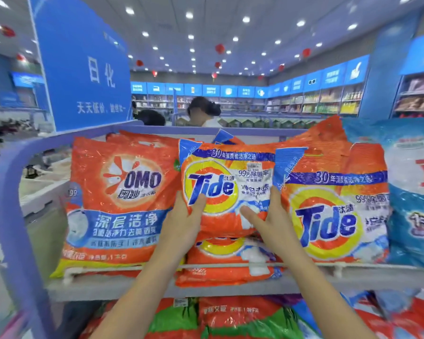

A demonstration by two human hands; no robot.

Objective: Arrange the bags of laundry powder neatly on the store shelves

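Two hands: both gripped one small Tide bag [228,182] by its lower corners.
Left: the left hand [184,216] clasped the lower left corner, with the thumb laid over the front beside the logo and the other fingers hidden behind the pack.
Right: the right hand [272,216] held the lower right corner, with the thumb stretched across the front and the fingers running up the right edge.
Held bag: it stood upright and front out in the middle of the top shelf [353,277], between the OMO bag [123,196] and the large Tide bag [333,211], overlapping the edges of both.
Beneath: a second Tide bag [230,260] lay flat, its front end hanging over the white rail [132,267]. Whether the held bag rested on it could not be told.
Left neighbour: the OMO bag stood upright behind the rail at the shelf's left end.
Right neighbour: the large Tide bag stood upright, with a blue bag [414,192] just beside it at the far right.
Lower shelf: orange and green bags [230,316] lay packed together, blurred.
Surroundings: a purple frame [8,192] curved round the shelf's left end, a blue sign [83,69] rose above it, and people [201,111] stood in the aisle beyond.
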